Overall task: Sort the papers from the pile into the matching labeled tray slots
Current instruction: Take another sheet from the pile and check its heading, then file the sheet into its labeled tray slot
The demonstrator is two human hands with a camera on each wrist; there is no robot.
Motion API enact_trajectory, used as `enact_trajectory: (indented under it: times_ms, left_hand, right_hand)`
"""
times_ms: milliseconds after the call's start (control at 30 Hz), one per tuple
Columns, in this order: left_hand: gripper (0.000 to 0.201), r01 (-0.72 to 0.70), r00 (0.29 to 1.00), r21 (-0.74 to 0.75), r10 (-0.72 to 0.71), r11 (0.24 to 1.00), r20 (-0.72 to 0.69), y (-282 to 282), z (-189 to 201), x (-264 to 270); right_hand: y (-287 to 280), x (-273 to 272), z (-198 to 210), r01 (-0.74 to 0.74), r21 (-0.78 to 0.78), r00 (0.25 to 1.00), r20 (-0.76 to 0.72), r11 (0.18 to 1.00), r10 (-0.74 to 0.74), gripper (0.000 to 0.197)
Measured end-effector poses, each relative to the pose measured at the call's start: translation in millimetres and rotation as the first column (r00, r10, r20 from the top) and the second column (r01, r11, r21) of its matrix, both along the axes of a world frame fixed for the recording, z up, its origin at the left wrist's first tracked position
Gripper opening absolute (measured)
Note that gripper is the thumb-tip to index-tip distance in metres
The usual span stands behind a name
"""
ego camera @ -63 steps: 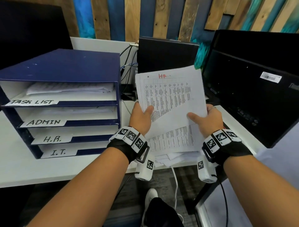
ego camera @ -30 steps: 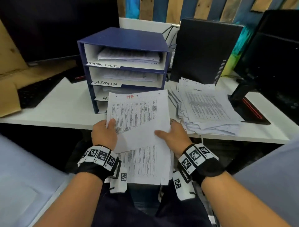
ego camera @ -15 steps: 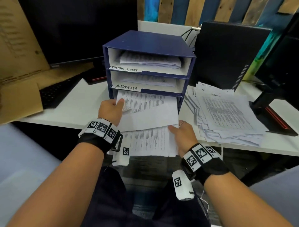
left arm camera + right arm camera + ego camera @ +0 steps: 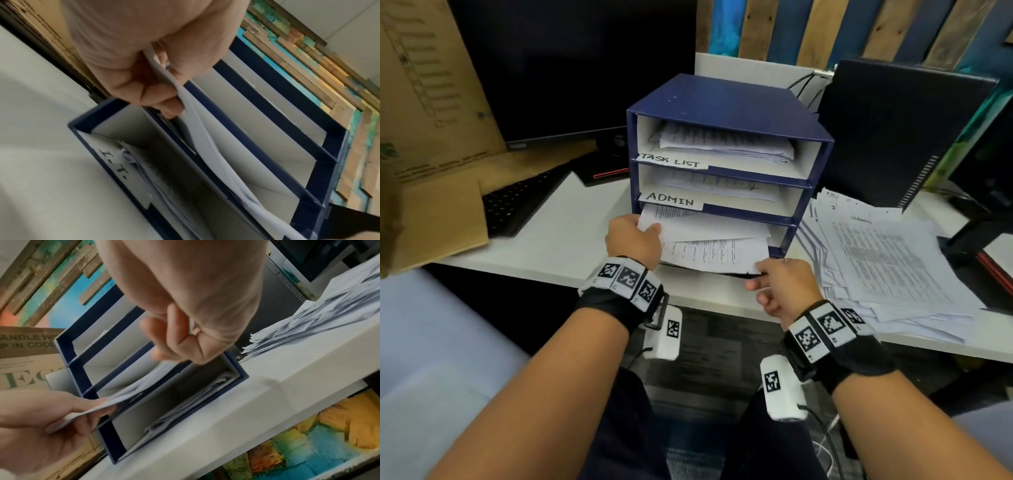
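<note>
A blue tray organiser (image 4: pixel 722 102) stands on the white desk, with slots labelled TASK LIST, ADMIN and, at the bottom, I.T. (image 4: pixel 115 164). A few printed sheets (image 4: pixel 709 246) lie halfway into the third slot, under ADMIN, covering its label. My left hand (image 4: pixel 633 240) pinches their left edge (image 4: pixel 205 138) with thumb on top. My right hand (image 4: pixel 780 287) hovers at the sheets' near right corner. Its fingers (image 4: pixel 174 337) are loosely curled and hold nothing. The unsorted pile (image 4: pixel 887 260) is spread out right of the organiser.
A keyboard (image 4: pixel 517 202) and cardboard box (image 4: pixel 431 171) sit at the left, with a dark monitor behind them. A black computer tower (image 4: pixel 893 137) stands behind the pile, and a black stand (image 4: pixel 989 267) lies at the far right. The upper slots and the I.T. slot hold papers.
The sheets marked HR went from in front of me into the third slot. My right hand, which held their right edge, has come off; my left still holds them.
</note>
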State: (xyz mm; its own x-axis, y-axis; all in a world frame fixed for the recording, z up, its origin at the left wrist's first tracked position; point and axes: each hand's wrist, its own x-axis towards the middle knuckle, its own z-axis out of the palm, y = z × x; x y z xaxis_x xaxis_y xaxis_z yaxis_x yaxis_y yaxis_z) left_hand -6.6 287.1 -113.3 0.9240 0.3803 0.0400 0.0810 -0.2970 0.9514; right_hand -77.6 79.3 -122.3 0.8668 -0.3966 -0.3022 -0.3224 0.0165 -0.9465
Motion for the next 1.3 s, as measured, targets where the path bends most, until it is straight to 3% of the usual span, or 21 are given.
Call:
enact_trajectory:
  times_ms: [100,167,267,400,467,567,633,700,833,933,1067,1167,1300]
  left_hand:
    - [0.035,-0.062,0.998,-0.128,0.06,0.99,-0.017,-15,5,6]
    - [0.02,-0.064,0.998,-0.243,0.059,0.968,-0.028,-18,2,5]
    - [0.02,-0.066,0.998,-0.269,0.065,0.961,-0.015,-25,-3,4]
    - [0.011,-0.057,0.998,-0.309,0.06,0.949,0.002,-37,3,11]
    - [0.008,-0.071,0.997,-0.357,0.08,0.931,0.012,-40,-4,26]
    - [0.018,-0.095,0.992,-0.324,0.118,0.941,0.053,-39,-26,48]
    - [0.02,-0.077,0.992,-0.318,0.103,0.945,0.067,-43,-39,57]
    - [0.02,-0.022,0.997,-0.316,0.046,0.949,0.069,-50,-35,51]
    - [0.012,0.024,0.997,-0.315,0.0,0.949,0.076,-56,-17,29]
    - [0.017,0.055,0.996,-0.384,-0.022,0.922,0.091,-70,2,-2]
    - [0.022,0.27,0.963,-0.27,-0.254,0.924,0.091,-112,6,-29]
    - [0.024,0.513,0.857,-0.157,-0.515,0.844,0.033,-147,6,-39]
    - [0.029,0.652,0.753,-0.1,-0.658,0.751,-0.029,-188,2,-44]
  right_hand:
    - [2,16,0,0.105,0.011,0.992,0.07,0.994,-0.105,0.011]
    - [6,32,5,0.198,0.008,0.977,0.082,0.98,-0.198,0.013]
    - [13,47,13,0.311,0.109,0.941,0.105,0.944,-0.322,0.011]
    - [24,48,12,0.162,0.101,0.963,0.201,0.982,-0.179,0.015]
    - [23,44,11,0.105,0.104,0.971,0.205,0.989,-0.124,0.007]
    - [16,41,7,0.075,0.061,0.978,0.191,0.995,-0.085,0.019]
    - [15,40,8,0.073,-0.028,0.982,0.177,0.997,-0.067,0.014]
    - [15,43,9,0.051,-0.017,0.984,0.171,0.999,-0.047,0.01]
    - [15,45,12,-0.023,0.014,0.991,0.129,1.0,0.021,0.03]
    - [6,35,9,-0.069,-0.074,0.985,0.15,0.995,0.079,0.038]
    - [-20,16,20,-0.084,-0.241,0.979,0.158,0.967,0.125,0.015]
    - [-54,9,29,-0.025,-0.431,0.981,0.163,0.902,0.105,0.018]
    - [-111,5,23,0.027,-0.554,0.999,0.053,0.832,0.003,0.019]
